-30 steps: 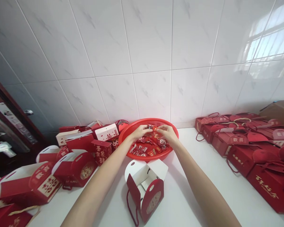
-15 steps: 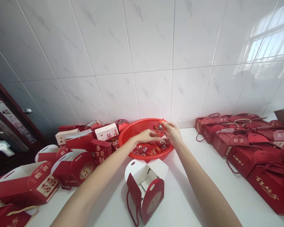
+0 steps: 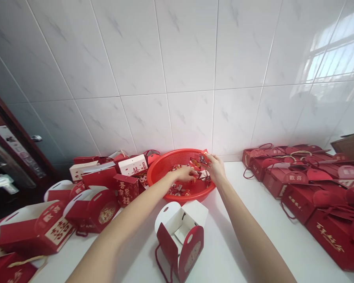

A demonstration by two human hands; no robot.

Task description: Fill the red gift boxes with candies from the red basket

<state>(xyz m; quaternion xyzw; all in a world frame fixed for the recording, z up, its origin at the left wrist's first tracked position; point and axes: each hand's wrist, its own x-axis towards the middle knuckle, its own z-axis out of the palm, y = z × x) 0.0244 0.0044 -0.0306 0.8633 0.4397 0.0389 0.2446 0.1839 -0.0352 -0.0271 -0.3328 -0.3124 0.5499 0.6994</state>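
Observation:
My left hand reaches into the red plastic basket, its fingers curled down at the wrapped candies; what they pinch is too small to make out. At the basket's right rim, my right hand is closed on red-wrapped candies. An open red box with white inside and raised flaps stands in front of the basket, between my forearms. Its dark red cord hangs down on the left side.
Several open red boxes crowd the left of the white table. Rows of closed red boxes stand on the right. Behind is a tiled wall. A brown carton sits at the far right.
My left hand has moved down and slightly left within the basket. The right hand stays at the rim, still holding candies. The view has shifted slightly.

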